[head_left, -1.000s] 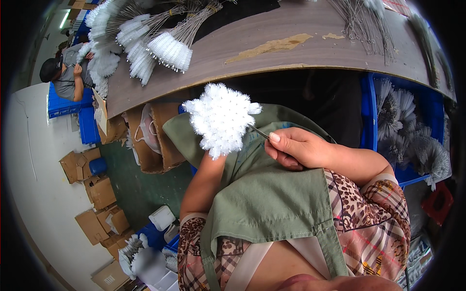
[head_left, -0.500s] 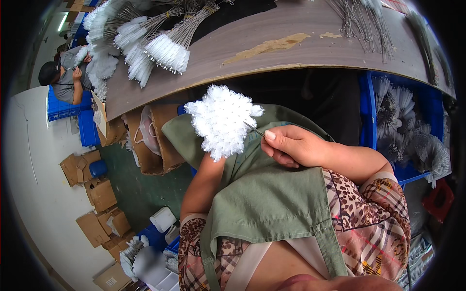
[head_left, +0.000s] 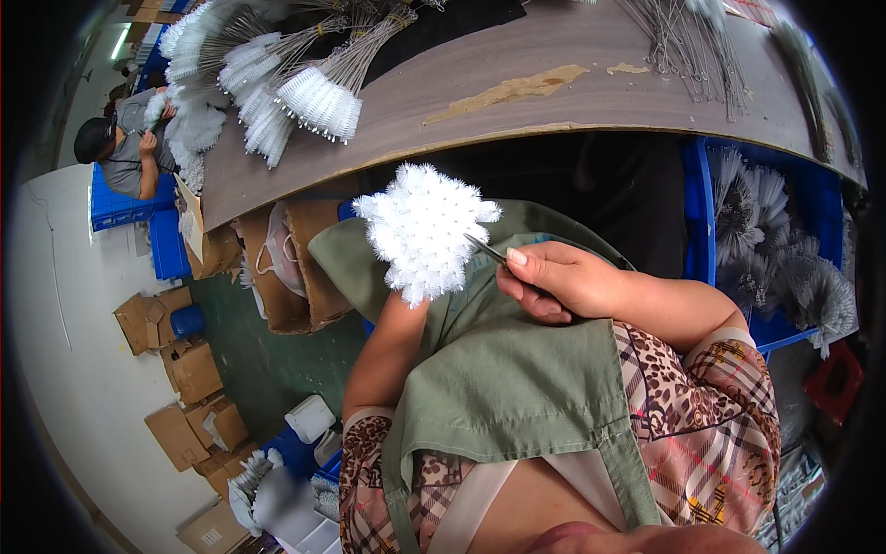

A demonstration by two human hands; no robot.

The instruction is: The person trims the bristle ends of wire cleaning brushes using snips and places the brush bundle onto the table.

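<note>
A dense bunch of small white bristle brushes [head_left: 426, 231], tips toward me, is held up over my lap. My left forearm [head_left: 388, 346] runs up behind it; the bunch rests at that arm's end and hides my left hand and its fingers. My right hand [head_left: 568, 277] is closed around slim dark tweezers [head_left: 487, 249], thumb on top and fingers curled below. The tweezers' points reach the right side of the bunch. Whether they pinch a bristle or brush is too small to tell.
Ahead is a worn brown table [head_left: 572, 102] with wire-stemmed white brushes [head_left: 318, 100] at its left. To the right stands a blue bin [head_left: 701, 212] of brushes. Cardboard boxes [head_left: 189, 434] line the left wall. A co-worker [head_left: 125, 157] sits at the far left.
The bunch of brushes has shifted and turned very slightly. The tweezers look a little thicker near their points, and my right hand has barely moved.
</note>
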